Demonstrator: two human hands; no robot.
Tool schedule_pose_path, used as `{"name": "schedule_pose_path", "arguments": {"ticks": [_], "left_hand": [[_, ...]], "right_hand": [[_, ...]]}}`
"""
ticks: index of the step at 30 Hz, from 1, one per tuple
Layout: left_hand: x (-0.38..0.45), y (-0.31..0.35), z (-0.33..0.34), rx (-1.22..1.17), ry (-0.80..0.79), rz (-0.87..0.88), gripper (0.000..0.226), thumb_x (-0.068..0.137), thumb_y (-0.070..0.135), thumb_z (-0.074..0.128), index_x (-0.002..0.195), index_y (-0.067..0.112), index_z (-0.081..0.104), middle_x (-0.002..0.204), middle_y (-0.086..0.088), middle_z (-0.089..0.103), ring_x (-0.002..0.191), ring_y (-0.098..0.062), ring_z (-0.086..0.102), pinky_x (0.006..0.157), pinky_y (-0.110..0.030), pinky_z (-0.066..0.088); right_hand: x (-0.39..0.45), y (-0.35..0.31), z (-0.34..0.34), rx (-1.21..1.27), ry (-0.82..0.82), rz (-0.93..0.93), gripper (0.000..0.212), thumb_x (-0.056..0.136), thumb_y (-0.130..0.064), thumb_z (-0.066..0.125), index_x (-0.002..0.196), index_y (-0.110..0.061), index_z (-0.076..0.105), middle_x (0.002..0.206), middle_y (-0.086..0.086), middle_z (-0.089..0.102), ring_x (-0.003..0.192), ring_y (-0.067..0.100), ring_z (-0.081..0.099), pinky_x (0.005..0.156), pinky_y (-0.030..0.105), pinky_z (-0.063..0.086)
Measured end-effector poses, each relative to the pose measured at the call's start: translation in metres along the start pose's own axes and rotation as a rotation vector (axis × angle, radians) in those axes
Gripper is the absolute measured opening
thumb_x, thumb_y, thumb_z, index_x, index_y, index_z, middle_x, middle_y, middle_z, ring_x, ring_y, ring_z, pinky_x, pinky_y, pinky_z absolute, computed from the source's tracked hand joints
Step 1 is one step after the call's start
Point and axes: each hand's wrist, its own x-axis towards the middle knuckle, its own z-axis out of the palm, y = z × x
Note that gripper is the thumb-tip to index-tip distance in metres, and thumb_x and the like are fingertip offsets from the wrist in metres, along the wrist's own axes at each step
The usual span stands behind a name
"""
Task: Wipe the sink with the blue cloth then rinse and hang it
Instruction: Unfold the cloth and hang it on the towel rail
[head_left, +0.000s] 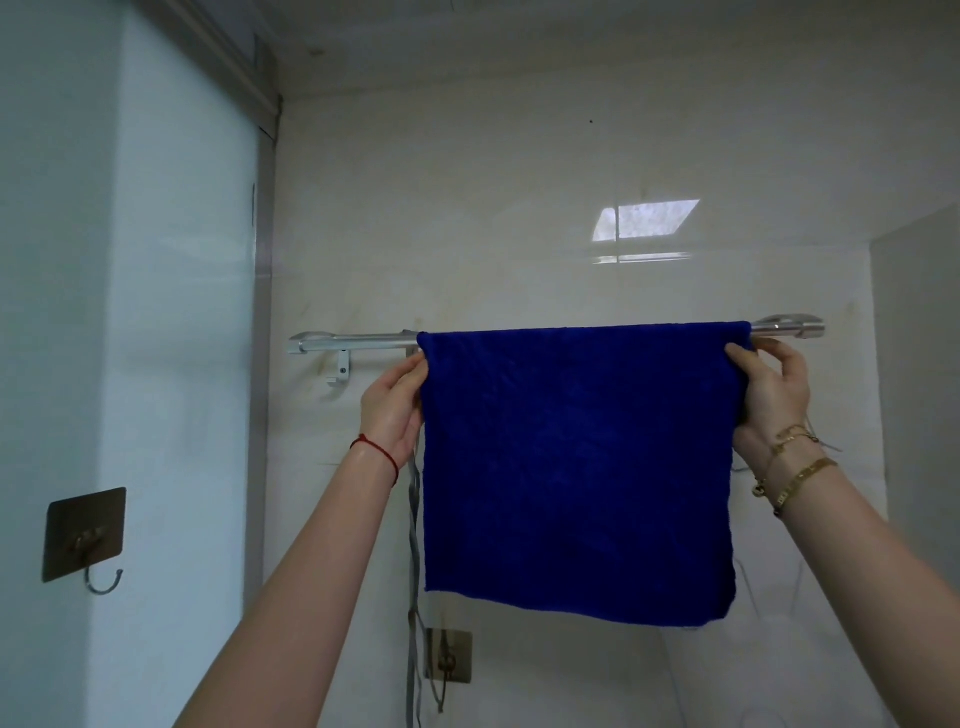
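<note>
Left hand (396, 404) and right hand (772, 397) each pinch a side edge of the blue cloth (576, 467), draped over the towel bar (358, 342) mid-frame, likely spreading it flat to dry.

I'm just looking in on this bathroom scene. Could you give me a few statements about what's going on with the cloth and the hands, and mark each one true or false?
1. The blue cloth is draped over the metal rail on the wall. True.
2. Only one hand touches the cloth. False: the left hand and the right hand each pinch a side edge just below the rail.
3. The cloth hangs from the hook on the left wall. False: that hook holds nothing.
4. The left wrist wears a red string. True.
5. The cloth covers the whole rail. False: the rail's left part is bare.
</note>
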Motion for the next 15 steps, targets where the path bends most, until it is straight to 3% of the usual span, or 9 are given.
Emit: {"name": "schedule_pose_path", "arguments": {"ticks": [3, 8, 11, 15], "left_hand": [[-0.0014, 0.0005, 0.0032, 0.075, 0.014, 0.044, 0.036, 0.095, 0.008, 0.062, 0.131, 0.002, 0.058, 0.123, -0.012, 0.067, 0.112, -0.021, 0.065, 0.088, -0.026, 0.057], [0.0008, 0.0026, 0.0050, 0.104, 0.019, 0.042, 0.032, 0.094, 0.006, 0.064, 0.125, 0.001, 0.062, 0.121, -0.014, 0.068, 0.114, -0.024, 0.064, 0.097, -0.032, 0.053], [0.0006, 0.0057, 0.0045, 0.078, 0.016, 0.020, 0.029, 0.092, 0.001, 0.064, 0.121, 0.002, 0.064, 0.117, -0.016, 0.068, 0.110, -0.025, 0.065, 0.094, -0.032, 0.055], [-0.0006, 0.0072, 0.0045, 0.086, -0.006, 0.003, 0.030, 0.094, 0.000, 0.060, 0.124, 0.001, 0.062, 0.112, -0.014, 0.069, 0.099, -0.020, 0.065, 0.087, -0.029, 0.056]], "right_hand": [[0.0003, 0.0006, -0.0014, -0.032, 0.000, -0.031, 0.026, 0.080, -0.014, 0.071, 0.089, -0.036, 0.061, 0.122, 0.013, 0.063, 0.097, 0.023, 0.060, 0.075, 0.040, 0.051], [-0.0043, 0.0035, 0.0001, -0.021, 0.037, -0.069, 0.026, 0.079, -0.012, 0.071, 0.089, -0.035, 0.063, 0.122, 0.013, 0.064, 0.104, 0.026, 0.062, 0.082, 0.043, 0.053], [-0.0062, 0.0054, 0.0008, -0.036, 0.057, -0.125, 0.025, 0.077, -0.012, 0.071, 0.085, -0.034, 0.064, 0.119, 0.010, 0.065, 0.112, 0.029, 0.061, 0.088, 0.049, 0.053], [-0.0068, 0.0030, 0.0007, -0.077, 0.057, -0.176, 0.020, 0.083, -0.006, 0.066, 0.089, -0.024, 0.062, 0.092, -0.006, 0.068, 0.094, 0.017, 0.063, 0.086, 0.042, 0.053]]}}
